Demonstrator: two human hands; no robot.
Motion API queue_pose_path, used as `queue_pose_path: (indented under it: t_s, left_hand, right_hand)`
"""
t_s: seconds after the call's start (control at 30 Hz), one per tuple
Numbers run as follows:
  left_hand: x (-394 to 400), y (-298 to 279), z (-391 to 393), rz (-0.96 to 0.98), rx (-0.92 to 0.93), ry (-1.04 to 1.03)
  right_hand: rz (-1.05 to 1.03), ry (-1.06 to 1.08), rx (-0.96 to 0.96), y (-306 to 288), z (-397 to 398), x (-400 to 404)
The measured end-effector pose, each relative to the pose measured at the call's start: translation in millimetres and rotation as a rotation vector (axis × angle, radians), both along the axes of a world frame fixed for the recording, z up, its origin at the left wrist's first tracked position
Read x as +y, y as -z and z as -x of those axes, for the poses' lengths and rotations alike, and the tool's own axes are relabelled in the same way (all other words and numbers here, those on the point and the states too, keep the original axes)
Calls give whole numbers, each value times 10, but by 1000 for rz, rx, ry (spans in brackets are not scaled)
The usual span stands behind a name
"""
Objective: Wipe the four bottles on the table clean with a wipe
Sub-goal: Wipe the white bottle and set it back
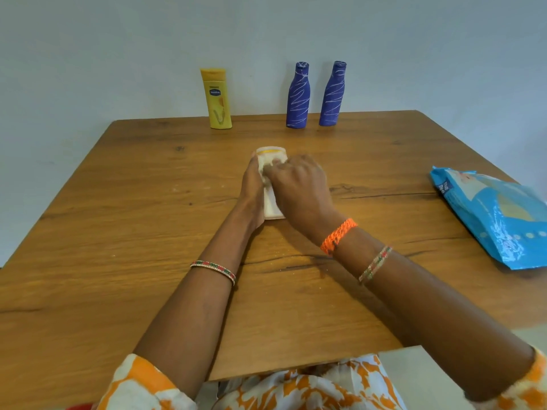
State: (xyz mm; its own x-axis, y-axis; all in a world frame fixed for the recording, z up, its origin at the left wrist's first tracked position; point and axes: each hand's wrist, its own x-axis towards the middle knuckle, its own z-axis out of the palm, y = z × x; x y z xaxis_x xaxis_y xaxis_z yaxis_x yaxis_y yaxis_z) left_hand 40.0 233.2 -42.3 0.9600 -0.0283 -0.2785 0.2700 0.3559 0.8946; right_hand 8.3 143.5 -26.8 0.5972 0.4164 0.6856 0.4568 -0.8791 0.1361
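A wooden counter [118, 220] is seen from above, its far edge set against a pale wall [118, 39]. Near the far edge, left of centre, a yellow lotion bottle [216, 99] stands upright. Toward the middle of the counter, a white bottle [271, 202] with a yellow band near its top is held, tilted away from the viewer, its base near or on the counter surface; contact cannot be confirmed. The left hand [251, 187] is wrapped around the left side of this white bottle, fingers curled on it. A white wipe [268, 165] is seen bunched against the bottle's upper part. The right hand [299, 187] is closed over the wipe and pressed onto the bottle from the right; its fingertips are blurred. A beaded bangle [213, 270] is worn on the left forearm; an orange braided cord [339, 235] and a second beaded bangle [375, 263] are worn on the right wrist. Along the far edge, right of centre, two blue bottles with pale streaks stand upright just beside each other, not touching: the left blue bottle [298, 96] and the right blue bottle [333, 94]. At the right edge of the counter a blue wipes packet [500, 217] lies flat, partly cut off by the frame. Orange-and-white patterned sleeves [142, 386] are visible at the near edge
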Motion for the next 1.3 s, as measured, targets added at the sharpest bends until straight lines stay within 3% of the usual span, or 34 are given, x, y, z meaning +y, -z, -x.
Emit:
queue_pose_path:
  t_s: [0.13,0.23,0.47,0.63,0.77,0.9,1.03,1.17,1.3]
  left_hand:
    - [21,-48,8,89,55,-7]
    - [11,-70,45,47,33,12]
    - [10,-24,25,-76,-70,36]
    - [42,42,-54,-38,-62,-61]
    - [9,36,-45,-76,-61,-20]
    - [-24,39,15,-165,-148,49]
    - [23,23,57,-125,-139,126]
    - [2,23,15,-110,-105,-12]
    - [-20,45,-4,-147,-122,-7]
  right_hand:
    - [71,-94,125,166,333,8]
    - [5,-166,80,109,232,-56]
    - [-322,-149,286,-6,-313,-215]
    - [-282,-240,339,7,-101,-128]
    - [-260,-263,399,93,125,-244]
    - [-377,-195,350,-49,-129,-284]
    - [-427,-208,350,-166,-290,-265]
    - [-426,-255,395,-16,-38,-331]
    - [-400,-295,495,172,291,-433]
